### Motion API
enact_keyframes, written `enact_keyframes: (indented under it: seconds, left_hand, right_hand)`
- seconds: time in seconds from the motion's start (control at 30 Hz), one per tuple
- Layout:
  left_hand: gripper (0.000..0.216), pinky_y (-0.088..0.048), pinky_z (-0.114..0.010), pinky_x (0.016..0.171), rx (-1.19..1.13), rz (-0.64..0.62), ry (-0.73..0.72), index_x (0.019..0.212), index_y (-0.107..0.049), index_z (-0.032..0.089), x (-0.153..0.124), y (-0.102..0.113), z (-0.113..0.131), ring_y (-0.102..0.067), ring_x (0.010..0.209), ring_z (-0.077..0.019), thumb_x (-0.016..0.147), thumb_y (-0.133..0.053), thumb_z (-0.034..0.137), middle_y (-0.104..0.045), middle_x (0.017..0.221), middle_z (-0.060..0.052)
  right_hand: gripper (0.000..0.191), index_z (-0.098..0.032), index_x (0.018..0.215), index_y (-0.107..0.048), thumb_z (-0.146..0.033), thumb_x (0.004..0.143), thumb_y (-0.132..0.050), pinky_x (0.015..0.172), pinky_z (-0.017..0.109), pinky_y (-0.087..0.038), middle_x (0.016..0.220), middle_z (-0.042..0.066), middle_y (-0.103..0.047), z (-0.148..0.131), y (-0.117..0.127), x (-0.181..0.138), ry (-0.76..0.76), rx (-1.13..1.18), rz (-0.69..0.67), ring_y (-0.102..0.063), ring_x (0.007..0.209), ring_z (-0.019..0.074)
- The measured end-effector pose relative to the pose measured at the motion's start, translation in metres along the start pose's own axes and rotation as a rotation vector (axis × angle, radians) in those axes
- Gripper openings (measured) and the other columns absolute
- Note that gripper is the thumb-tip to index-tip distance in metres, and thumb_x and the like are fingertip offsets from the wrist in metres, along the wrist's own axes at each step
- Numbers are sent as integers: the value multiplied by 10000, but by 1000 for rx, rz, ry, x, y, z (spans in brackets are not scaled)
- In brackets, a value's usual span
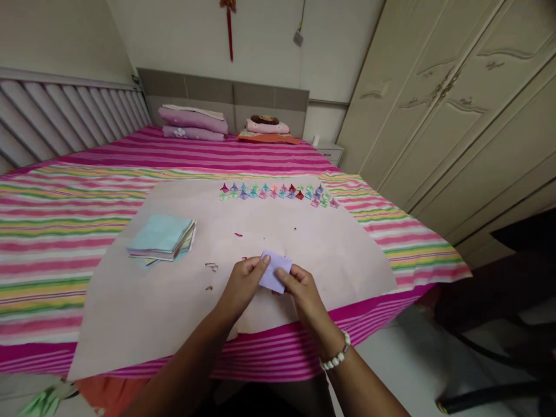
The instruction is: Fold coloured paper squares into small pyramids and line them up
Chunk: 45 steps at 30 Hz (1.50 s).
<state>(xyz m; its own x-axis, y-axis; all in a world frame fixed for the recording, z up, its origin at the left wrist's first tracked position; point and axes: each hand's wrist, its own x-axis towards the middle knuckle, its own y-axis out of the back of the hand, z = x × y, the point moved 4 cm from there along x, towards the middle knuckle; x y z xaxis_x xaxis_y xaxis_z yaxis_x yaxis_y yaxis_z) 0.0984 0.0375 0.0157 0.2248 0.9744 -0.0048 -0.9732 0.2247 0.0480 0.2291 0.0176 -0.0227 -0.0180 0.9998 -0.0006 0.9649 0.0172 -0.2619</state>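
A large sheet of pale pinkish paper lies flat over the pink-striped bed, giving a smooth, firm-looking surface on the soft cover; everything else sits on it. Toward the sheet's left part rests a loose stack of pastel square papers, light blue on top, within reach but clear of the working spot. Along the sheet's far edge runs a row of small folded paper pieces in mixed colours, lined up side by side as if set away from the hands.

At the sheet's near middle, the left hand pinches the left edge of a small lilac paper square between thumb and fingers. The right hand, a white bead bracelet on its wrist, pinches the paper's lower right side. Both grips hold it taut just above the sheet, apparently for creasing.
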Motion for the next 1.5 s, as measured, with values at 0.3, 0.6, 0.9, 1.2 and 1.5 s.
enact_keyframes:
  seconds: [0.3,0.6,0.9,1.2,1.5]
  left_hand:
    - [422,-366,-229,483,-64,10,33,583,-538,165,4,6,-4,-466,450,-110,775,-604,534,-525,464,28]
    - [456,-366,-240,511,21,-123,12,589,-570,162,-2,10,-1,-474,500,-124,813,-544,558,-533,511,16]
    - [304,-487,-307,779,-118,-135,-17,1002,-705,163,-19,12,-7,-630,807,-181,740,-692,316,-715,875,-44]
    - [228,-536,-334,831,-54,-52,-29,879,-769,203,-27,21,-5,-683,853,-196,752,-580,206,-761,897,-39]
    - [310,-521,-348,854,78,-113,-77,1021,-741,187,-37,20,2,-678,926,-227,756,-579,201,-752,957,-57]
  right_hand:
    - [330,-143,646,-673,-460,704,-744,525,239,-426,599,36,-691,9,-21,-16,-105,66,-90,-561,467,104]
    - [294,-154,720,-703,-432,670,-784,548,231,-409,601,0,-656,5,-6,-14,-24,14,-14,-537,536,107]
    - [239,-158,672,-678,-371,668,-786,459,218,-344,475,-33,-580,-4,-3,-12,-67,58,45,-462,428,84]
    - [189,-165,668,-671,-333,683,-756,515,235,-406,522,-3,-629,-8,-5,-15,-92,152,3,-536,490,113]
    - [263,-175,679,-653,-415,686,-761,469,221,-371,526,-18,-591,-12,-5,-14,-70,106,13,-504,472,102]
